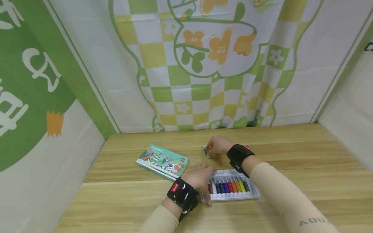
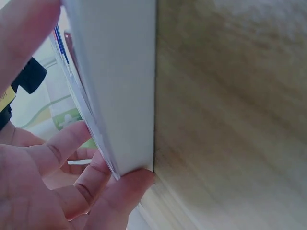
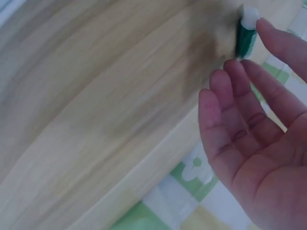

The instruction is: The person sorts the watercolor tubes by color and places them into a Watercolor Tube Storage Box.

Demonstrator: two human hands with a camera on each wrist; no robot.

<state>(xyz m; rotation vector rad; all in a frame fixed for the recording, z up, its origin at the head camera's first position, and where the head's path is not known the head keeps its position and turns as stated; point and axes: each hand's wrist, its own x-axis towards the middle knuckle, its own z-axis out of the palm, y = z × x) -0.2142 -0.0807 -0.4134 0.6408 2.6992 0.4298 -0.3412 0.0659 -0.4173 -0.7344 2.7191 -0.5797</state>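
A shallow white paint box with a row of coloured paint tubes lies on the table. My left hand grips its left end, fingers along the far side and thumb at the near edge, hiding some tubes. In the left wrist view, fingertips bend round a corner of the box's pale side. Beyond the box, my right hand pinches a small green paint tube low at the table. The right wrist view has the tube's white cap by the thumb, with the index fingertip at its other end.
A teal illustrated box lies left of the paint box, close to my left hand. The wooden table ends at a patterned curtain at the back. White and green cloth walls stand at both sides.
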